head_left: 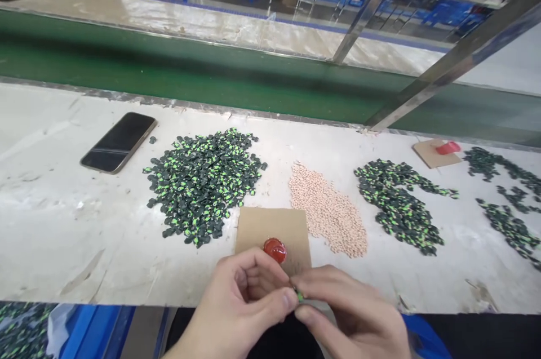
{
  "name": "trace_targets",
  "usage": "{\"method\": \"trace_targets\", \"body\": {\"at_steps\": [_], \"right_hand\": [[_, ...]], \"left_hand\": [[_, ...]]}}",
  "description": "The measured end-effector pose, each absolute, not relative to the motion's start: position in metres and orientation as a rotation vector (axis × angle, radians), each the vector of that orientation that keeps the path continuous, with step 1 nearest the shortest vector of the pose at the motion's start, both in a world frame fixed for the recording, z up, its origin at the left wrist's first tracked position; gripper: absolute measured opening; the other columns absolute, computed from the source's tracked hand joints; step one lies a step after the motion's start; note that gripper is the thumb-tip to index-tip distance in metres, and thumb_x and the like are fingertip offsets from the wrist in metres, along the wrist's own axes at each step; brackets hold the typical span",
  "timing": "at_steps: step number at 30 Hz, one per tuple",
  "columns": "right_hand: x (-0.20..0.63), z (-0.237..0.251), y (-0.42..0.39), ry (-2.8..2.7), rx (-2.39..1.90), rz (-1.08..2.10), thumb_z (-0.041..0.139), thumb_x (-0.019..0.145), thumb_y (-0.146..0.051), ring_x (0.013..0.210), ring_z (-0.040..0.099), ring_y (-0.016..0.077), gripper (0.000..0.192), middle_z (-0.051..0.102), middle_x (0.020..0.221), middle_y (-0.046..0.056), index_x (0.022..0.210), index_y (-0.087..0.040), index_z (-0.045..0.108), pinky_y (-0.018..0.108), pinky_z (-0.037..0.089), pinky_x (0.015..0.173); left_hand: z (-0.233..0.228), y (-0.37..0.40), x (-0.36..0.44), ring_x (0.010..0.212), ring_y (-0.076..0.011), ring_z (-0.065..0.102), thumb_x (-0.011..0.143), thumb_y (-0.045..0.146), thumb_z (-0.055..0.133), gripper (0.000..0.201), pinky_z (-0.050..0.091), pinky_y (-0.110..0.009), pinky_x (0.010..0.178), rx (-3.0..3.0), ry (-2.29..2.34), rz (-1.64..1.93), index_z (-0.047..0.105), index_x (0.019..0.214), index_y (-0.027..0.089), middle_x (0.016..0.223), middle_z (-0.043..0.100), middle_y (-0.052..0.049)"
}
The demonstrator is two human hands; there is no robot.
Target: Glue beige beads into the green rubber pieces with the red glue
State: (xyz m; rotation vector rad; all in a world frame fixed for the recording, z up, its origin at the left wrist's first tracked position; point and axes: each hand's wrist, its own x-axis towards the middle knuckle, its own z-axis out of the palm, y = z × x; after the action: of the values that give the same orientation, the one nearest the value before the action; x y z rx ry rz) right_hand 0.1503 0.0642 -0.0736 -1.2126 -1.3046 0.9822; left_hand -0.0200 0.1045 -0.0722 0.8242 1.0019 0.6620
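Both my hands meet at the near desk edge: left hand (243,297) and right hand (346,314) pinch one small green-black piece (298,293) between closed fingertips. Red cap (275,249) sits on the cardboard square (273,230) just beyond. Risk, I judge: the tiny piece slips and drops off the edge.
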Motion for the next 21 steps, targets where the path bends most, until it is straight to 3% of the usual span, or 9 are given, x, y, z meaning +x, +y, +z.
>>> {"method": "trace_targets", "body": {"at_steps": [4, 6, 8, 11, 14, 18, 21], "right_hand": [[0.178, -0.085, 0.076, -1.633, -1.380, 0.376, 0.078, 0.086, -0.015, 0.070, 0.079, 0.0211, 0.017, 0.083, 0.084, 0.004, 0.097, -0.028, 0.082, 0.029, 0.067, 0.062], [0.211, -0.097, 0.084, -1.609, -1.550, 0.089, 0.073, 0.090, -0.016, 0.074, 0.078, 0.0239, 0.014, 0.083, 0.086, 0.007, 0.094, -0.025, 0.082, 0.036, 0.067, 0.068], [0.249, -0.109, 0.091, -1.554, -1.674, -0.119, 0.073, 0.090, -0.022, 0.075, 0.076, 0.0270, 0.010, 0.083, 0.084, 0.009, 0.092, -0.024, 0.082, 0.043, 0.064, 0.069], [0.294, -0.125, 0.099, -1.528, -1.791, -0.289, 0.068, 0.094, -0.036, 0.074, 0.072, 0.0296, 0.022, 0.082, 0.081, 0.011, 0.085, -0.023, 0.082, 0.047, 0.059, 0.068], [0.310, -0.134, 0.102, -1.564, -1.847, -0.345, 0.058, 0.099, -0.044, 0.076, 0.071, 0.0315, 0.037, 0.082, 0.082, 0.014, 0.083, -0.021, 0.082, 0.049, 0.057, 0.070], [0.295, -0.132, 0.104, -1.665, -1.854, -0.350, 0.054, 0.101, -0.040, 0.089, 0.071, 0.0326, 0.035, 0.081, 0.097, 0.017, 0.096, -0.019, 0.081, 0.050, 0.056, 0.079], [0.272, -0.125, 0.108, -1.800, -1.809, -0.240, 0.055, 0.101, -0.038, 0.090, 0.070, 0.0298, 0.031, 0.079, 0.098, 0.014, 0.101, -0.021, 0.081, 0.046, 0.057, 0.081]], "left_hand": [[-0.083, 0.140, -0.041, 0.085, -0.0230, 0.077, 0.092, 0.034, 0.069, 0.019, 0.062, -0.031, 0.074, 1.678, 1.147, 0.854, 0.074, 0.110, 0.030, 0.098, 0.082, -0.003], [-0.096, 0.172, -0.057, 0.100, -0.0370, 0.074, 0.094, 0.041, 0.063, 0.031, 0.059, -0.048, 0.085, 2.234, 1.408, 0.977, 0.074, 0.117, 0.024, 0.117, 0.078, -0.014], [-0.108, 0.202, -0.070, 0.096, -0.0441, 0.072, 0.101, 0.043, 0.043, 0.043, 0.056, -0.058, 0.081, 2.633, 1.471, 0.842, 0.076, 0.112, 0.018, 0.113, 0.078, -0.020], [-0.114, 0.226, -0.083, 0.080, -0.0372, 0.074, 0.106, 0.035, 0.027, 0.056, 0.057, -0.049, 0.070, 2.917, 1.343, 0.715, 0.080, 0.097, 0.017, 0.096, 0.080, -0.017], [-0.111, 0.228, -0.086, 0.074, -0.0310, 0.075, 0.106, 0.032, 0.030, 0.056, 0.055, -0.040, 0.063, 2.932, 1.308, 0.705, 0.081, 0.091, 0.015, 0.090, 0.081, -0.015], [-0.104, 0.225, -0.084, 0.079, -0.0317, 0.075, 0.101, 0.038, 0.043, 0.046, 0.055, -0.042, 0.073, 2.641, 1.369, 0.795, 0.081, 0.085, 0.018, 0.090, 0.081, -0.013], [-0.090, 0.218, -0.079, 0.083, -0.0304, 0.071, 0.085, 0.045, 0.064, 0.030, 0.052, -0.039, 0.076, 2.039, 1.486, 0.908, 0.082, 0.085, 0.022, 0.092, 0.081, -0.010]]}}
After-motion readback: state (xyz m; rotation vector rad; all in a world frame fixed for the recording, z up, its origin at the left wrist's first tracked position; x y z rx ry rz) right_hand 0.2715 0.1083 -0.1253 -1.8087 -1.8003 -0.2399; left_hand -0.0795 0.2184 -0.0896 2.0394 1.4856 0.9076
